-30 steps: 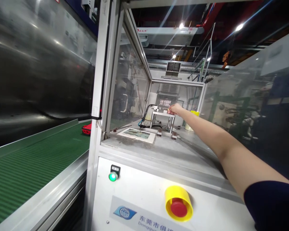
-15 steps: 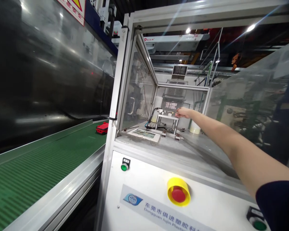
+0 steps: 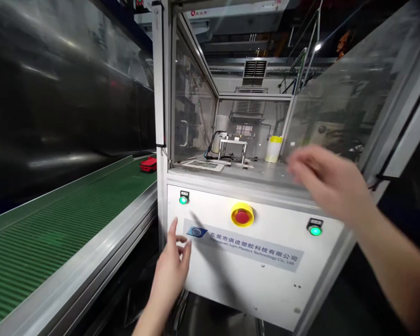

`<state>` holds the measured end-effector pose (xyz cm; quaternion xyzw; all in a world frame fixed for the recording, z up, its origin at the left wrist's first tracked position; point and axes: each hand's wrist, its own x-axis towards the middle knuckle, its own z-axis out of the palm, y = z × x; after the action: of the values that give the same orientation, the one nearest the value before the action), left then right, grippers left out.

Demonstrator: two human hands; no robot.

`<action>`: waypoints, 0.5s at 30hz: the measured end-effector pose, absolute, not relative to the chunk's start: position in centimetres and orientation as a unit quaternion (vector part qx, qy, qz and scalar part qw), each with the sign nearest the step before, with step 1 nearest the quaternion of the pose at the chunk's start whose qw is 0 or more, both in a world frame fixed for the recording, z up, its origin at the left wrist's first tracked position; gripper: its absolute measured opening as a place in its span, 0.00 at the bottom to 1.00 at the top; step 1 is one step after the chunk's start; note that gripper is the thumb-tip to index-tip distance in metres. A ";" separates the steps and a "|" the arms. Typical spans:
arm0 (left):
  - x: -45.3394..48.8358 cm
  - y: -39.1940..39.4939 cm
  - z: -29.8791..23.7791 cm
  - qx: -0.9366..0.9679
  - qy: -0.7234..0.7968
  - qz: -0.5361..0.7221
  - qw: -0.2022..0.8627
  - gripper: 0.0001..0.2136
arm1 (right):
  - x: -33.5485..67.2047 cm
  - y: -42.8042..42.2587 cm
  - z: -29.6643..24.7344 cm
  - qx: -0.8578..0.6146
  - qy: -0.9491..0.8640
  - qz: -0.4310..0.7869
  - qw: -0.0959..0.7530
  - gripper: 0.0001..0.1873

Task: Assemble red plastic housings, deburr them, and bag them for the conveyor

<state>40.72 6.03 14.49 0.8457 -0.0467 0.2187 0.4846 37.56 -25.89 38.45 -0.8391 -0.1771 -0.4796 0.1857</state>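
My right hand (image 3: 327,179) hovers, motion-blurred, in front of the machine's open enclosure, just above the right green button (image 3: 315,230); its fingers look loosely spread and hold nothing I can see. My left hand (image 3: 171,270) is raised in front of the white control panel (image 3: 231,261), fingers apart and empty, below the left green button (image 3: 183,199). A red emergency stop in a yellow collar (image 3: 242,216) sits between the two buttons. Deep inside the enclosure stands a small metal fixture (image 3: 233,150).
A green conveyor belt (image 3: 49,228) runs along the left and carries a red part (image 3: 148,164). A white roll with a yellow top (image 3: 273,149) and a flat printed sheet (image 3: 203,164) rest on the enclosure's deck. Clear panels wall the enclosure on both sides.
My right arm has pulled back out of the enclosure, away from the metal fixture. My left hand has come into view by the panel. The view has backed away from the machine.
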 end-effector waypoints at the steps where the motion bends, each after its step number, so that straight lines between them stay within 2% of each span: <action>1: 42.1 6.0 15.4 0.857 -0.060 0.249 0.448 0.33 | 35.2 -26.9 34.1 -0.800 -0.120 -0.547 0.217 0.09; 3: 44.3 6.2 16.7 0.867 -0.086 0.346 0.349 0.32 | 32.8 -29.1 25.7 -0.754 -0.084 -0.607 0.235 0.05; 5: 46.1 6.4 17.2 0.852 -0.148 0.433 0.254 0.31 | 33.1 -31.3 19.4 -0.778 -0.060 -0.597 0.188 0.06; 7: 47.5 6.5 17.1 0.836 -0.192 0.467 0.213 0.32 | 34.3 -33.1 15.9 -0.822 -0.056 -0.551 0.132 0.07; 12: 48.5 5.8 16.5 0.817 -0.246 0.494 0.168 0.32 | 35.5 -34.6 15.0 -0.836 -0.054 -0.543 0.064 0.05; 15: 47.6 5.1 16.6 0.842 -0.193 0.475 0.170 0.32 | 35.2 -34.0 15.0 -0.832 -0.025 -0.551 0.057 0.05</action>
<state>47.58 5.11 16.64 0.8418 -0.1927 0.4747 0.1697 35.20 -33.96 15.00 -0.8325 -0.0254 -0.5506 0.0566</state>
